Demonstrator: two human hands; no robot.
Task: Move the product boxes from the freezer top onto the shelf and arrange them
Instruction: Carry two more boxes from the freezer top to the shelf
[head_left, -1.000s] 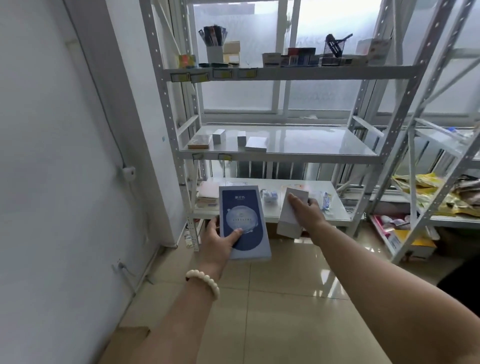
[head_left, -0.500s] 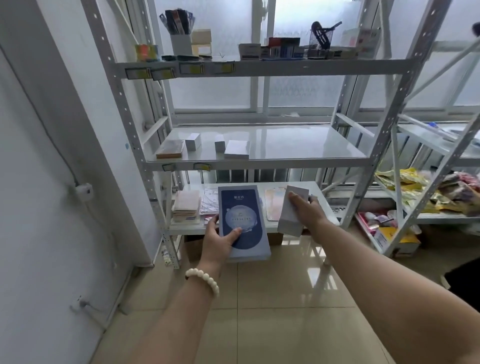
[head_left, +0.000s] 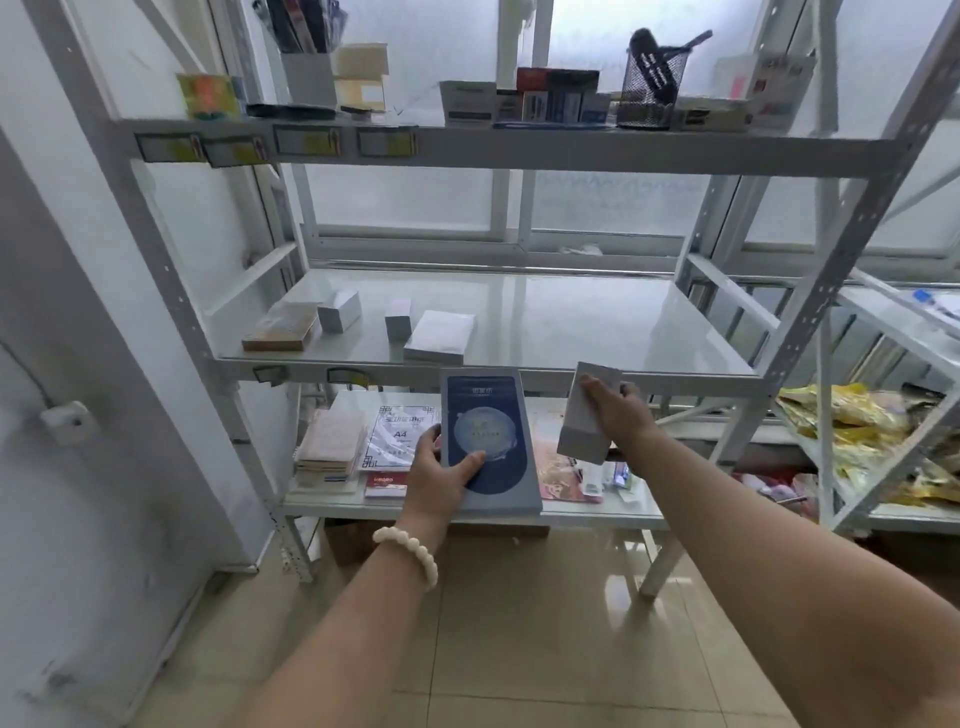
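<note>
A white metal shelf (head_left: 519, 358) stands against the frosted window. Its middle level carries four things at the left end: a flat tan-edged box (head_left: 280, 328), a small white box (head_left: 339, 310), a smaller upright white box (head_left: 398, 319) and a flat white box (head_left: 440, 336); the rest of that level lies bare. The top level holds a white pen cup (head_left: 307, 78), a row of small cartons (head_left: 550, 98) and a black mesh pen holder (head_left: 647, 88). On the lowest level lie a stack of paper pads (head_left: 327, 452) and an A4 paper pack (head_left: 397, 431).

The left hand (head_left: 441, 473), a bead bracelet (head_left: 410, 551) on its wrist, grips a flat blue box (head_left: 488, 441) from below, thumb on the cover. The right hand (head_left: 618, 410) clasps a white box (head_left: 584, 415), tilted. Both boxes are held in front of the middle level's front edge, just below it.
</note>
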